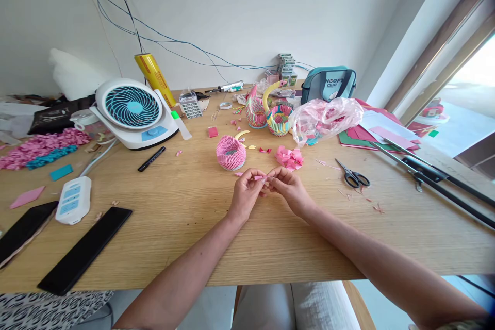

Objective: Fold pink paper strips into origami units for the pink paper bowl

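Observation:
Between the fingertips of both hands is a small pink paper strip [258, 178]. My left hand [246, 190] pinches it from the left, and my right hand [288, 187] closes on its right end; the fingers partly cover it. Just beyond my left hand stands a round pink basket of folded paper pieces [231, 153]. A loose heap of pink paper pieces [289, 158] lies past my right hand. Farther back are a pink paper swan [256, 113] and a multicoloured one with a yellow neck [279, 119].
Black scissors [353, 178] lie to the right, near a paper trimmer [421, 170] and coloured sheets [358, 136]. A white fan [133, 111], a black pen [151, 159], a power strip [73, 200] and a black phone-like slab [87, 247] are on the left. A plastic bag [325, 118] sits behind.

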Action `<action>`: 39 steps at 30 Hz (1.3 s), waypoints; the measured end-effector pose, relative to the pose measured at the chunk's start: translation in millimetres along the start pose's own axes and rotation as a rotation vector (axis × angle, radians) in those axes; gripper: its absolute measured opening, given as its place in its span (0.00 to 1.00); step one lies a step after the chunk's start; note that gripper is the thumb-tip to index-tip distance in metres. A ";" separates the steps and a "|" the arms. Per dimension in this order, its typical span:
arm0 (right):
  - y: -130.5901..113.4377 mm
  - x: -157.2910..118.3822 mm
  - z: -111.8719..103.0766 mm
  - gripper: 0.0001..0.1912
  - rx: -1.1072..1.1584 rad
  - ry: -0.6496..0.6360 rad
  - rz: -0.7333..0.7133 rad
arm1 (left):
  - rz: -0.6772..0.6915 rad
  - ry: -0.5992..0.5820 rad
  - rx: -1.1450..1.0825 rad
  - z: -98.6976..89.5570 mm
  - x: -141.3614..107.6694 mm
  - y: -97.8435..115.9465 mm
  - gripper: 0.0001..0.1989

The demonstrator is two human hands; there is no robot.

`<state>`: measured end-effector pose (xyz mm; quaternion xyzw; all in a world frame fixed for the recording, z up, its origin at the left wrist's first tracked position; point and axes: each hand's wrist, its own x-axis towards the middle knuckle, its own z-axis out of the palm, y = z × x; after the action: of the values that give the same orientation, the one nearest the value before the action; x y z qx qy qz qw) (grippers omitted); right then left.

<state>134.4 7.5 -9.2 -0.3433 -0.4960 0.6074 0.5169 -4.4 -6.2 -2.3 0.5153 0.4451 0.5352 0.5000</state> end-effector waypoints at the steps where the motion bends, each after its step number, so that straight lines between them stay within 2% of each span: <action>1: 0.1 -0.2 0.0 0.15 0.014 -0.005 0.004 | 0.014 -0.006 -0.007 0.5 -0.5 0.3 0.08; 3: -0.3 -0.7 0.0 0.15 0.046 -0.019 0.021 | 0.075 -0.033 0.005 0.2 -0.6 -0.4 0.06; 6: -2.8 -1.7 0.1 0.16 0.084 -0.008 0.077 | 0.254 -0.037 0.134 -2.9 -0.1 -2.0 0.03; 10: -6.1 -2.1 -0.5 0.16 0.118 0.025 0.183 | 0.489 0.020 0.405 -7.3 -0.1 -0.6 0.09; 15: -5.0 -0.1 -2.8 0.16 0.213 -0.017 0.256 | 0.605 -0.013 0.550 -7.8 -0.6 1.3 0.11; 19: -3.3 0.6 -4.4 0.16 0.282 -0.043 0.261 | 0.502 0.050 0.470 -6.9 -0.1 0.0 0.09; 22: -3.1 0.1 -5.5 0.15 0.288 -0.062 0.242 | 0.378 0.051 0.363 -6.8 1.3 -1.3 0.03; 27: -6.1 -0.9 -6.0 0.14 0.263 -0.081 0.221 | 0.201 0.029 0.121 -5.2 5.0 -1.6 0.03; 31: -8.8 -0.1 -4.7 0.14 0.166 -0.054 0.138 | 0.071 0.019 -0.034 -2.5 4.9 1.1 0.06; 36: -4.4 2.8 -3.5 0.15 0.008 -0.027 -0.012 | 0.027 0.017 -0.063 -1.4 4.0 2.1 0.09; 39: -1.6 3.1 -3.0 0.16 -0.036 -0.017 -0.024 | 0.057 0.037 -0.017 -2.9 5.3 0.3 0.10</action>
<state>137.0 11.2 -8.2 -0.3415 -0.5150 0.5952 0.5136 -7.2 -0.9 -1.7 0.5133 0.4349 0.5625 0.4806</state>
